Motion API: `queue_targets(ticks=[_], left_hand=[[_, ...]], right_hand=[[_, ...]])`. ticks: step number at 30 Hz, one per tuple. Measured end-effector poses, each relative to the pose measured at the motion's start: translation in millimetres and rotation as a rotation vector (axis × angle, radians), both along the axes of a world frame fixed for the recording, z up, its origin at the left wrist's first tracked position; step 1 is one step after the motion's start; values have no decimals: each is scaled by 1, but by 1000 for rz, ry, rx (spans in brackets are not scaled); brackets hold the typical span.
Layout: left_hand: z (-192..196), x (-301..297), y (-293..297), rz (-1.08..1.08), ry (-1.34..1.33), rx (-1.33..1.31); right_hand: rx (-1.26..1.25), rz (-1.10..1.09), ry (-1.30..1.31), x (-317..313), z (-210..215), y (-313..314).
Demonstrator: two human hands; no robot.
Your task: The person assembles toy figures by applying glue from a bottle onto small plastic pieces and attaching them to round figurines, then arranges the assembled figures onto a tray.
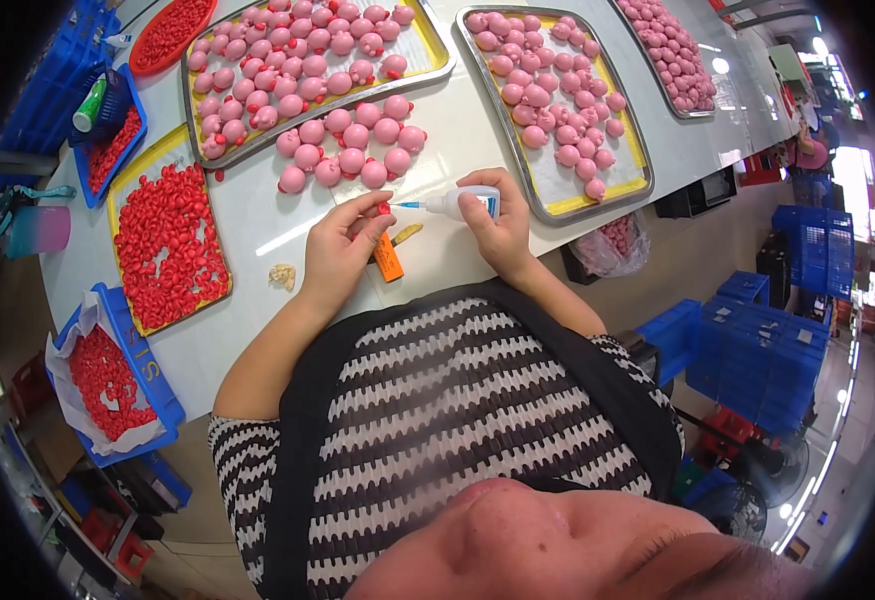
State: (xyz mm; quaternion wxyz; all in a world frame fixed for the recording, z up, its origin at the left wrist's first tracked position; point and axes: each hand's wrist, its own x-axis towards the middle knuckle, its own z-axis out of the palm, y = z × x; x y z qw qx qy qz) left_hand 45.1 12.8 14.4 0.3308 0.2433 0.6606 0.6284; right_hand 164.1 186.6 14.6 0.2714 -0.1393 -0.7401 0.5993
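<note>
My left hand [339, 250] pinches a small red piece [384, 208] between thumb and fingertips. In my right hand [502, 232] is a white squeeze bottle [444, 205], lying sideways, its thin blue nozzle [409, 205] pointing left at the red piece. The nozzle tip is close to the piece; whether they touch I cannot tell. Just under my hands an orange-handled tool [388, 260] lies on the white table [287, 225], beside a small yellowish strip [408, 234]. Beyond my hands sits a loose group of pink balls [352, 160], several with red parts on them.
Trays of pink balls stand at the back left [302, 55], back right [647, 195] and far right [667, 60]. Leftward are a yellow tray of red pieces [169, 245], a blue bin [152, 375] and a red basin [167, 35]. A crumpled tan lump [282, 276] lies near my left forearm.
</note>
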Motion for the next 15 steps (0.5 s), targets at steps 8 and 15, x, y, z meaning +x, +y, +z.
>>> queue_targets(ticks=[8, 15], left_hand=[[-1, -1, 0, 3, -21, -19], [0, -2, 1, -5, -15, -31]], right_hand=[[10, 6, -2, -3, 0, 1], [-21, 12, -9, -4, 1, 0]])
